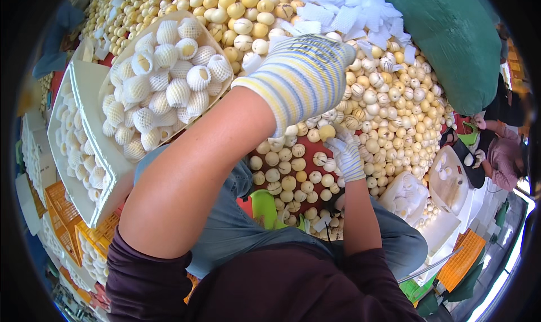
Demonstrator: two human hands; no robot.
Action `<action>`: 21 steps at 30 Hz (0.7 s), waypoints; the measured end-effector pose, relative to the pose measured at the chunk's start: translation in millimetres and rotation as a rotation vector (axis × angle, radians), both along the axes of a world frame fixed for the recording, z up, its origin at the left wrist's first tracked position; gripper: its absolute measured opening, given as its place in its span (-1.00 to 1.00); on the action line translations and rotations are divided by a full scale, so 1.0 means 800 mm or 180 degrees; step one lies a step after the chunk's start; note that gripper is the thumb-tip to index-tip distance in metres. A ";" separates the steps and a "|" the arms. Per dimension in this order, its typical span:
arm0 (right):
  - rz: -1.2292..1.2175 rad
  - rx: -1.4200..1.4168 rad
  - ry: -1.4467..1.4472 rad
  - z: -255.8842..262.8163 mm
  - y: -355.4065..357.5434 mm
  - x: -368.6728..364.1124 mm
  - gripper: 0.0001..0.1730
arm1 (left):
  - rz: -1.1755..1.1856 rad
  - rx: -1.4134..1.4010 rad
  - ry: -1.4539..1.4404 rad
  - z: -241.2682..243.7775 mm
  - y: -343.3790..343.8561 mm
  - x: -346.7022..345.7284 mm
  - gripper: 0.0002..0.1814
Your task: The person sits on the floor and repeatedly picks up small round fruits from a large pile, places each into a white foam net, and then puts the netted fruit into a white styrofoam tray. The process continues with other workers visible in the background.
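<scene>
My left hand [310, 74], in a striped knit glove, reaches forward over the heap of round pepino melons [389, 98]. Its back faces me, and most of the fingers are hidden, so any hold is out of sight. Just beyond it lies a pile of white foam net sleeves [351, 11]. Lower down, my right hand [348, 155], also gloved, holds a yellow pepino melon [327, 132] at its fingertips. Loose fruit lies on a red surface [311, 150] between my legs.
A cream tub [219, 38] of foam-sleeved fruit stands at my left, beside a white foam box [101, 136]. Orange crates [63, 220] are further left. A green sack [456, 43] lies ahead right. Another person [503, 153] works at the right, near a tub [448, 182].
</scene>
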State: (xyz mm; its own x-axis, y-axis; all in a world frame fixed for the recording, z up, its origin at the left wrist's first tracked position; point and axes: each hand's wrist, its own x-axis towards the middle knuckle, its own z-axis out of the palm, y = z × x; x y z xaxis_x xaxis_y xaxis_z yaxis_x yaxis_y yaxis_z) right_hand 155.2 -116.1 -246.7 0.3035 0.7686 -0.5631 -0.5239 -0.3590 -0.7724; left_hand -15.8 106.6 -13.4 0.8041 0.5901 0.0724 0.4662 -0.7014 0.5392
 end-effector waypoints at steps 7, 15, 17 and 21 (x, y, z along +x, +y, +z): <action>-0.0288 0.1453 -0.1549 0.225 0.039 -0.006 -0.45 | -0.0344 -0.1624 0.0001 0.019 -0.004 0.015 -0.50; -0.0140 0.1620 -0.3714 0.290 0.042 -0.029 -0.41 | -0.0706 -0.3559 -0.1124 0.042 -0.050 0.023 -0.35; -0.0440 0.1854 -0.2943 0.299 0.036 -0.031 -0.43 | -0.0769 -0.3933 -0.1522 0.046 -0.055 0.020 -0.32; -0.0884 0.2271 -0.0557 0.300 0.022 -0.028 -0.27 | -0.1254 -0.4819 -0.2220 0.041 -0.058 0.013 -0.16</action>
